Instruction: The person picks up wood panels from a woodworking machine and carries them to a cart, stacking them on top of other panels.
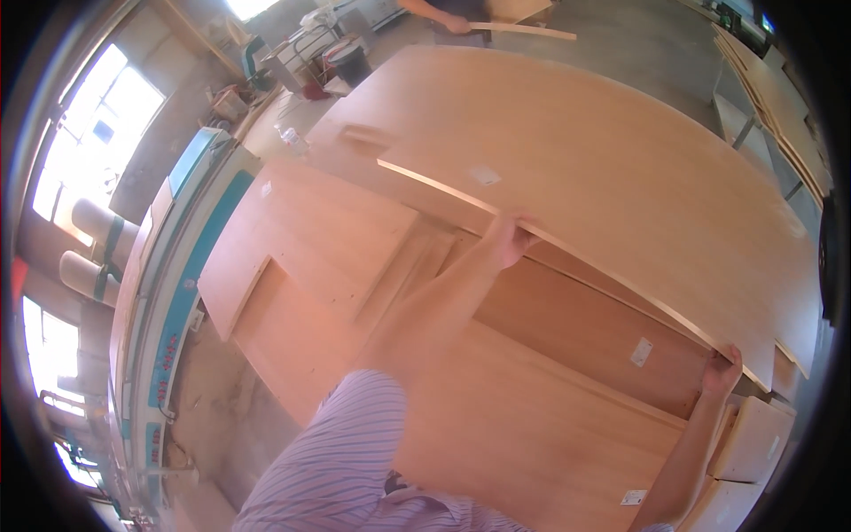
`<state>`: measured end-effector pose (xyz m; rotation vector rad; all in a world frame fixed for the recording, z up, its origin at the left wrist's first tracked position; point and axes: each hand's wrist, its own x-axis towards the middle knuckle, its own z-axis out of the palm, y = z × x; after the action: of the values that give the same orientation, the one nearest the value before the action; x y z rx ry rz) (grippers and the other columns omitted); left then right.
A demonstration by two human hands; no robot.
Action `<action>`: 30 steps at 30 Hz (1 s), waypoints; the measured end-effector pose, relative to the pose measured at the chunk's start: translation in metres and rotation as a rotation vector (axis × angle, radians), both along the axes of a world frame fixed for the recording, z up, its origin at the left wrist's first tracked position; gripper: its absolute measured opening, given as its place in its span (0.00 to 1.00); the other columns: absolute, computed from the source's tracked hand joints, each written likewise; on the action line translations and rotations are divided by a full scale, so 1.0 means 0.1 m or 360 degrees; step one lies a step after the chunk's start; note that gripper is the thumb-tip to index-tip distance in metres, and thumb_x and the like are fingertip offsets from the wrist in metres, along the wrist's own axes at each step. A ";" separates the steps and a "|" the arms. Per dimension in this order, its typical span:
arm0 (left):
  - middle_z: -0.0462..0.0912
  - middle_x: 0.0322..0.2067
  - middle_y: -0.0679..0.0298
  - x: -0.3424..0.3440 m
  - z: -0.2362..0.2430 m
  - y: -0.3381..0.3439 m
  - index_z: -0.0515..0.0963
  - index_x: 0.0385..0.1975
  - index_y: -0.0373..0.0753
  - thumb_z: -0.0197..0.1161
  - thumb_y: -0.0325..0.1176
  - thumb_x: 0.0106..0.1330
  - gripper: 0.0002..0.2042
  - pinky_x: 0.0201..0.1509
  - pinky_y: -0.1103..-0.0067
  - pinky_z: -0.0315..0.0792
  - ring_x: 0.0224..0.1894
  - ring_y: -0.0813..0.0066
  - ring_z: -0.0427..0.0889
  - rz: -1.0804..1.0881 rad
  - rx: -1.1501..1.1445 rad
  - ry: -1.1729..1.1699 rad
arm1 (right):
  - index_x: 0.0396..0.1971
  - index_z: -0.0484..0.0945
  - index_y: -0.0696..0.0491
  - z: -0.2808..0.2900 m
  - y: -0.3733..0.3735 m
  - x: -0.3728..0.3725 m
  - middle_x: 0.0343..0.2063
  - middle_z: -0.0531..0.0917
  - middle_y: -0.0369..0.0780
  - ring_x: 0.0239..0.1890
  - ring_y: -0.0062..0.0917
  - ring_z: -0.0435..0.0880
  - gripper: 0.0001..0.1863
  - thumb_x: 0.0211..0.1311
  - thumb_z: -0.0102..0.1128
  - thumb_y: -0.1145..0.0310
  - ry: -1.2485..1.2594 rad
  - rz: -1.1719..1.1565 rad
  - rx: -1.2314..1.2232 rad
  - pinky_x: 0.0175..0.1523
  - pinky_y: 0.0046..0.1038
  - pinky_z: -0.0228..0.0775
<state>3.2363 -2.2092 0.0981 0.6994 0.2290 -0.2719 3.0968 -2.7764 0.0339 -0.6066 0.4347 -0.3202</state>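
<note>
One big wooden board (594, 160) is filling the upper middle in front of the person, its long axis running from upper left to lower right, its near edge facing the person with a gap showing beneath. One long machine (177, 306) with a teal band is flanking the left. At the top, one co-worker's hand (456, 24) is holding one narrow strip (532, 32), and one dark bucket (348, 64) is standing nearby. Now the person's two hands: the left hand (507, 241) is reaching across, forearm slanting up and rightward, fingers closing narrowly on the board's near edge; the right hand (722, 371) is stretching farther right, forearm rising, fingers curling around that edge near its right end. At least four pale labels (641, 352) are dotting the woodwork.
</note>
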 end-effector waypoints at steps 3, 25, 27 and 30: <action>0.74 0.43 0.59 0.02 -0.12 -0.01 0.67 0.43 0.34 0.50 0.24 0.59 0.12 0.52 0.69 0.73 0.47 0.66 0.76 0.0007 -0.0041 0.0060 | 0.41 0.73 0.57 -0.11 -0.04 0.06 0.40 0.80 0.40 0.45 0.32 0.78 0.14 0.53 0.57 0.76 0.0075 -0.0028 0.0068 0.52 0.32 0.72; 0.72 0.50 0.57 0.01 -0.57 -0.23 0.66 0.51 0.35 0.48 0.32 0.63 0.17 0.57 0.64 0.67 0.54 0.61 0.71 0.0446 -0.0089 0.0282 | 0.50 0.67 0.59 -0.22 0.44 0.33 0.48 0.75 0.44 0.53 0.37 0.74 0.22 0.53 0.50 0.73 0.0131 -0.0300 0.0310 0.57 0.40 0.69; 0.72 0.52 0.57 0.03 -0.60 -0.25 0.66 0.52 0.36 0.48 0.32 0.63 0.17 0.58 0.64 0.67 0.54 0.61 0.71 0.0457 -0.0104 0.0283 | 0.51 0.67 0.60 -0.23 0.41 0.31 0.49 0.75 0.44 0.53 0.37 0.73 0.22 0.53 0.50 0.73 0.0102 -0.0207 0.0299 0.58 0.39 0.69; 0.72 0.52 0.59 0.07 -0.67 -0.27 0.66 0.52 0.39 0.48 0.32 0.64 0.17 0.57 0.63 0.69 0.54 0.62 0.72 0.0427 -0.0096 0.0216 | 0.52 0.67 0.60 -0.32 0.32 0.28 0.49 0.75 0.44 0.53 0.37 0.73 0.23 0.53 0.52 0.73 0.0062 -0.0136 0.0317 0.58 0.37 0.69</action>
<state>3.2437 -2.2363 0.0316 0.5832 0.4385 -0.0692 3.1246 -2.7448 0.0015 -0.4009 0.5243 -0.3422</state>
